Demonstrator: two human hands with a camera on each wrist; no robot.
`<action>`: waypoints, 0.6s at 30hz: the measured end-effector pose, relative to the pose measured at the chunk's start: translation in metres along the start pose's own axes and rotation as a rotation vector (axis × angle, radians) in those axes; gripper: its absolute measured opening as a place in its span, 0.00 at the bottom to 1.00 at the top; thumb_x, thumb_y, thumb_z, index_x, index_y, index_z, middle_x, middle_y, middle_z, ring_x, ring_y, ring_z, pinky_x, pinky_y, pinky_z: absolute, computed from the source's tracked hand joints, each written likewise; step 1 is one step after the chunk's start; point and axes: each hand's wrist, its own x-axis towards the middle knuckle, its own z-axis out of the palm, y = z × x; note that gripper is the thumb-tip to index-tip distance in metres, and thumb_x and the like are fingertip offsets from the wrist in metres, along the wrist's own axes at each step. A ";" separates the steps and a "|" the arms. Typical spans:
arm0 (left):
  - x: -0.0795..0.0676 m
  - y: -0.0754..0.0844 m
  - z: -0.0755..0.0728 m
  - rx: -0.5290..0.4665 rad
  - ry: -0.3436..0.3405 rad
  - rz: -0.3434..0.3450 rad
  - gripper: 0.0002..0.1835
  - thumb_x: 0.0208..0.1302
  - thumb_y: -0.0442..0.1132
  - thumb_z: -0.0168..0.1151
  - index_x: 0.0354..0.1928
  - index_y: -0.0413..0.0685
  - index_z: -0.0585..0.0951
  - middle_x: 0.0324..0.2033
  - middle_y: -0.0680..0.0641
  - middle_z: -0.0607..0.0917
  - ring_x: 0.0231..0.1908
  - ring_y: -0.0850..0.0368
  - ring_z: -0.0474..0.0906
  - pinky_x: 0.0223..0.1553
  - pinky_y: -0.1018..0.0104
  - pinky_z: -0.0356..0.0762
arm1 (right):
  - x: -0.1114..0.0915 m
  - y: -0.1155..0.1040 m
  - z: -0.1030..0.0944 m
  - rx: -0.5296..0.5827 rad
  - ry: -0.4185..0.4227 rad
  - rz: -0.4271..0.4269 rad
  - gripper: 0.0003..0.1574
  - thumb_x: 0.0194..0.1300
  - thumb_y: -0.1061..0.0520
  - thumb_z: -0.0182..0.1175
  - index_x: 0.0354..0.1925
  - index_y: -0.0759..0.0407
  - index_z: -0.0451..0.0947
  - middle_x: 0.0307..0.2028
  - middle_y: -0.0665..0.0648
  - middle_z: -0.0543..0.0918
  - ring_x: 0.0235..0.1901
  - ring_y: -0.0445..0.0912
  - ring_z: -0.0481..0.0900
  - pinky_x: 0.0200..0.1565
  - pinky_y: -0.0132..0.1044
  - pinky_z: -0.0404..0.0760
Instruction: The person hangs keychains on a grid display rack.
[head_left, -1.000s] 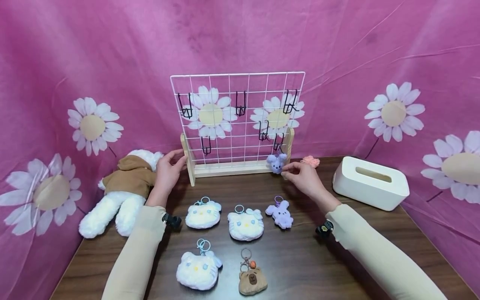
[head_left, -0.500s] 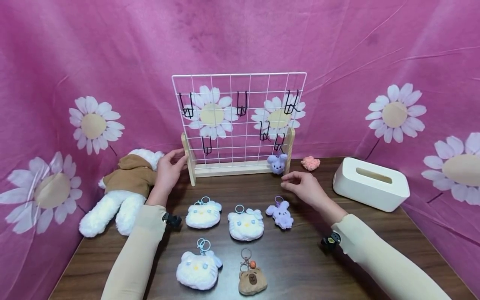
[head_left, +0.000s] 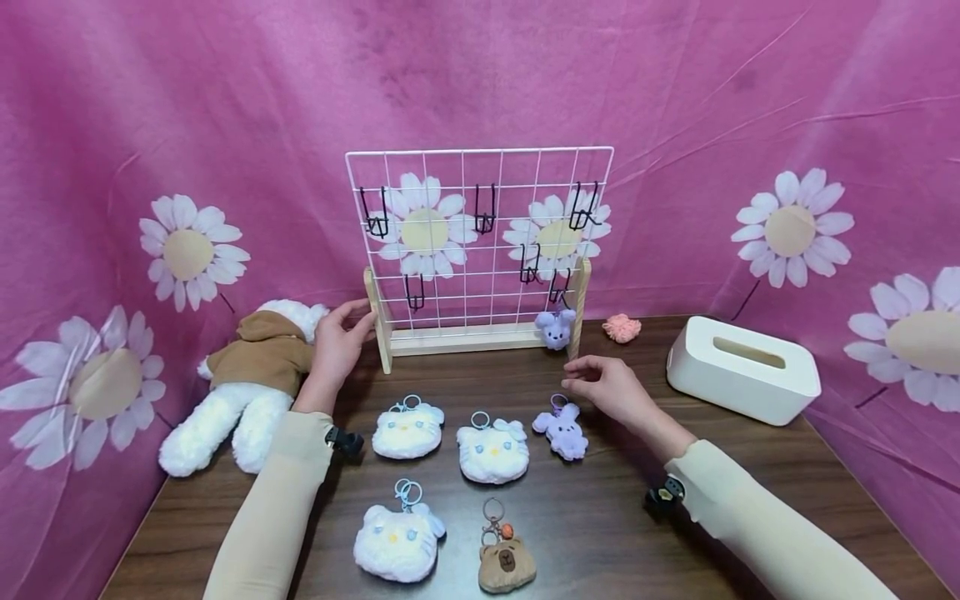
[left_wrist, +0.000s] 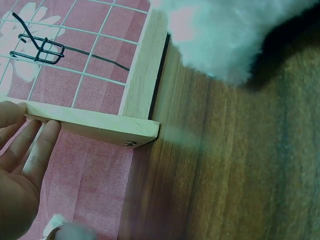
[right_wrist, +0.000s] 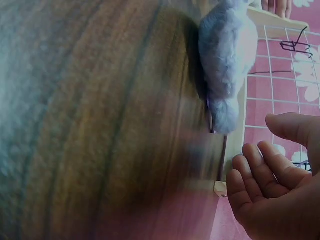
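Observation:
A white wire grid rack (head_left: 480, 250) with black hooks stands upright on a wooden base. My left hand (head_left: 341, 342) pinches its left wooden post (left_wrist: 95, 120), thumb on one side and fingers on the other. From the lowest right hook hangs a purple bunny keychain (head_left: 556, 330). My right hand (head_left: 609, 387), holding nothing, is in the air right of a second purple bunny keychain (head_left: 566, 433) lying on the table. In the right wrist view its fingers are loosely bent and apart from the thumb.
White plush cat-face keychains (head_left: 408, 429) and a brown capybara keychain (head_left: 506, 565) lie in front. A plush toy in a brown hoodie (head_left: 258, 354) lies left. At the right are a white tissue box (head_left: 742, 375) and a pink fluffy piece (head_left: 622, 327).
My right hand has drawn back from the hanging bunny keychain, coming down toward the front of the table. My left hand stays at the rack's post.

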 end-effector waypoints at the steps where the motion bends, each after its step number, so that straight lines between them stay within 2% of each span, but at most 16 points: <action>1: 0.000 0.000 0.000 0.000 0.000 0.000 0.22 0.83 0.35 0.66 0.71 0.32 0.82 0.63 0.25 0.87 0.41 0.77 0.84 0.48 0.80 0.94 | 0.000 0.000 0.001 0.009 -0.006 0.003 0.22 0.75 0.53 0.74 0.61 0.63 0.89 0.50 0.60 0.95 0.46 0.44 0.88 0.49 0.32 0.87; 5: 0.001 -0.001 -0.001 0.003 0.003 0.000 0.21 0.83 0.35 0.66 0.71 0.32 0.82 0.63 0.25 0.87 0.42 0.76 0.84 0.48 0.79 0.95 | 0.000 0.002 0.006 0.043 -0.042 0.012 0.23 0.74 0.55 0.75 0.61 0.66 0.88 0.47 0.61 0.95 0.42 0.39 0.87 0.42 0.26 0.87; 9: 0.002 -0.003 0.000 0.019 0.010 0.004 0.21 0.83 0.35 0.66 0.71 0.32 0.82 0.62 0.25 0.87 0.42 0.76 0.84 0.48 0.81 0.94 | 0.000 0.004 0.009 0.063 -0.067 0.018 0.22 0.74 0.56 0.75 0.59 0.67 0.88 0.46 0.61 0.95 0.41 0.39 0.85 0.38 0.25 0.85; 18: 0.002 -0.003 0.002 0.028 0.017 0.003 0.21 0.83 0.35 0.66 0.71 0.33 0.83 0.59 0.24 0.88 0.41 0.75 0.84 0.47 0.81 0.94 | 0.003 0.011 0.014 0.082 -0.108 0.014 0.17 0.72 0.59 0.74 0.55 0.66 0.89 0.44 0.59 0.94 0.41 0.39 0.85 0.41 0.25 0.86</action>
